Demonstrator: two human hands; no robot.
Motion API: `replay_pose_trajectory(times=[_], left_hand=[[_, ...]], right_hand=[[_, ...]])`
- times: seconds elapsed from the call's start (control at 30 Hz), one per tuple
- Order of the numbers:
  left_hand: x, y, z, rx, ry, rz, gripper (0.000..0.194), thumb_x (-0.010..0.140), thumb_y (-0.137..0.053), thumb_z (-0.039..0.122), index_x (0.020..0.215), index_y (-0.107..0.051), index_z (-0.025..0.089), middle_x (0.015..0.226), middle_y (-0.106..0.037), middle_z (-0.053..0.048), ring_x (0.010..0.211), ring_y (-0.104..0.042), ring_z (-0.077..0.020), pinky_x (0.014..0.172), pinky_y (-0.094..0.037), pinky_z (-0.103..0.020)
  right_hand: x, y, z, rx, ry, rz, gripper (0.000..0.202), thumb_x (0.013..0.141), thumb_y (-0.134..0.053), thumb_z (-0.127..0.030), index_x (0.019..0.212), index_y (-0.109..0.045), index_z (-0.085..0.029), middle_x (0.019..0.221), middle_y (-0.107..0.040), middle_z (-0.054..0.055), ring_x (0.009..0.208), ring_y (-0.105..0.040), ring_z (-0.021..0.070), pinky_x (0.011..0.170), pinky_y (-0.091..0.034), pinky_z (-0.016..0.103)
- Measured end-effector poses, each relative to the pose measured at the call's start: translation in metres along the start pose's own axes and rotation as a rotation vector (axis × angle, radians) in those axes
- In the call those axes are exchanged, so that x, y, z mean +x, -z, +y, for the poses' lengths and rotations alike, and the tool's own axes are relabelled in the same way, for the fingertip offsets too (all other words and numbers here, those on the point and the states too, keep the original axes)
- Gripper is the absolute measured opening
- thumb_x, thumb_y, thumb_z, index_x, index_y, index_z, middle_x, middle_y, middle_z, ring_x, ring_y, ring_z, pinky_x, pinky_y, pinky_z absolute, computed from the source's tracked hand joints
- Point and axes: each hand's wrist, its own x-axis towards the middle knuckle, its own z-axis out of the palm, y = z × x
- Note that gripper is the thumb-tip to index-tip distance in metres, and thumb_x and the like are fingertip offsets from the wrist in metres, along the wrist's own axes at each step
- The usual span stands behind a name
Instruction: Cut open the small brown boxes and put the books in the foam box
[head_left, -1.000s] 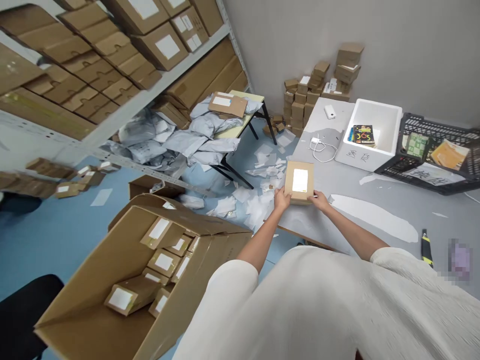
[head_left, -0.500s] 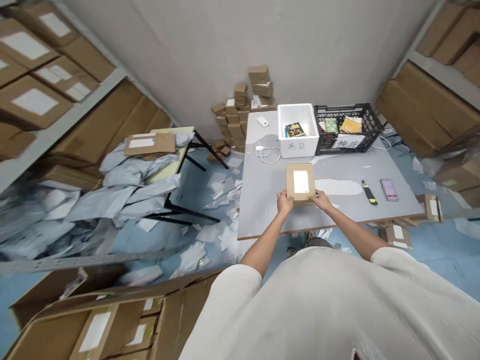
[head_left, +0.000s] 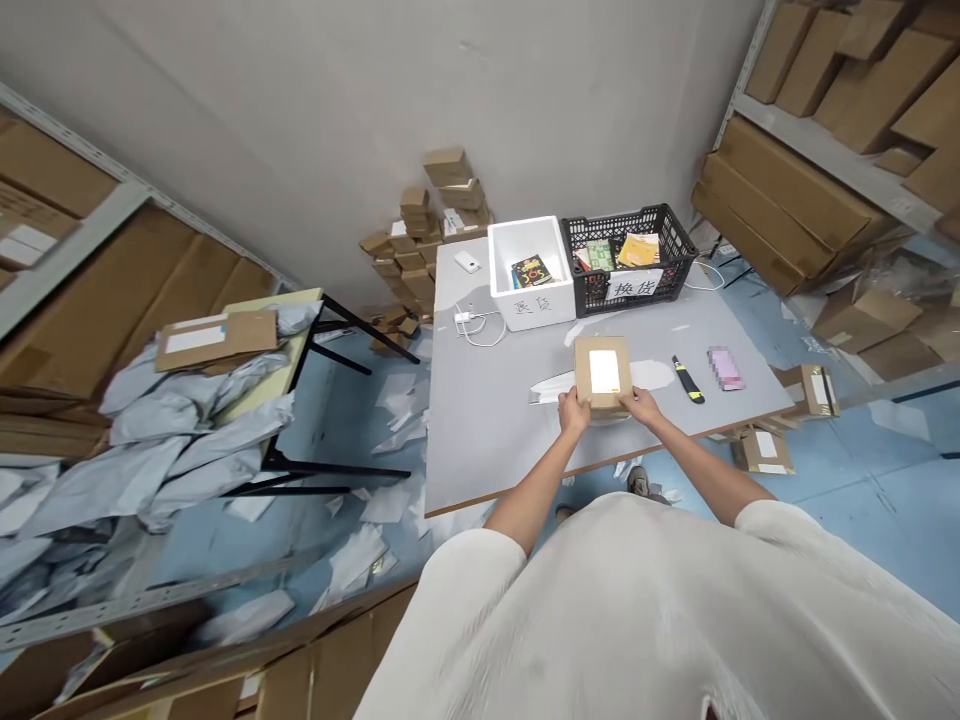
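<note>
Carried rightward from the table's left corner, the labelled cardboard box [head_left: 602,376] had come over the middle of the table's near side. Both hands were clamped on it — the left hand [head_left: 574,411] at its near left corner, the right hand [head_left: 640,405] at its near right one — and its white label faced up. Whether its underside met the grey table [head_left: 480,420] or hung just above could not be told. That shift seemed to bring the handling onto the work surface and away from the large carton [head_left: 337,655], which had slid mostly out of view at the lower left. Pale patches showed on both sides of the box. To its right lay the utility knife [head_left: 688,380], apart from both hands, then a blurred pink item [head_left: 725,368]. Beyond stood the white foam box [head_left: 533,306] and, against it, the black plastic crate [head_left: 679,243], with a white cable [head_left: 484,338] to their left.
</note>
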Motion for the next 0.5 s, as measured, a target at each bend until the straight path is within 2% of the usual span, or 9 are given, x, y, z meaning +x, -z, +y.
replay_pose_trajectory(times=[0.1,0.23,0.33,0.43,0.5], left_hand=[[0.005,-0.015,0.009,-0.032,0.024,0.006,0.042,0.094,-0.068,0.018,0.136,-0.069,0.021,0.13,-0.064,-0.014,0.116,-0.072,-0.0269,0.11,-0.054,-0.038],[0.011,-0.027,0.009,-0.056,0.073,0.03,0.048,0.087,-0.069,0.013,0.135,-0.069,0.02,0.129,-0.066,-0.013,0.115,-0.073,-0.026,0.112,-0.054,-0.038],[0.011,-0.031,0.004,-0.065,0.135,0.086,0.05,0.086,-0.072,0.018,0.136,-0.067,0.022,0.13,-0.067,-0.013,0.122,-0.07,-0.0293,0.115,-0.052,-0.042],[0.003,-0.036,0.002,-0.056,0.256,0.186,0.056,0.088,-0.074,0.026,0.143,-0.062,0.023,0.141,-0.062,-0.017,0.132,-0.066,-0.0352,0.117,-0.05,-0.047],[-0.005,-0.042,0.003,-0.062,0.34,0.24,0.063,0.09,-0.074,0.03,0.15,-0.055,0.02,0.149,-0.056,-0.021,0.135,-0.066,-0.0374,0.117,-0.05,-0.048]], right_hand=[[0.016,0.018,0.014,-0.052,-0.006,-0.078,0.028,0.091,-0.06,-0.043,0.096,-0.075,-0.02,0.105,-0.082,0.011,0.101,-0.073,0.0289,0.09,-0.058,0.035],[0.044,0.04,0.028,-0.173,0.003,-0.272,0.031,0.095,-0.056,-0.044,0.094,-0.075,-0.019,0.104,-0.081,0.012,0.098,-0.073,0.0297,0.09,-0.057,0.037],[0.072,0.049,0.031,-0.247,0.062,-0.275,0.038,0.093,-0.061,-0.041,0.117,-0.076,-0.016,0.12,-0.078,0.017,0.11,-0.071,0.0327,0.1,-0.056,0.041],[0.103,0.049,0.024,-0.268,0.175,-0.181,0.063,0.088,-0.066,-0.035,0.148,-0.064,-0.015,0.147,-0.065,0.021,0.131,-0.064,0.0355,0.115,-0.05,0.045],[0.124,0.044,0.014,-0.299,0.254,-0.171,0.071,0.086,-0.067,-0.033,0.155,-0.059,-0.016,0.157,-0.057,0.021,0.143,-0.055,0.0368,0.124,-0.044,0.047]])
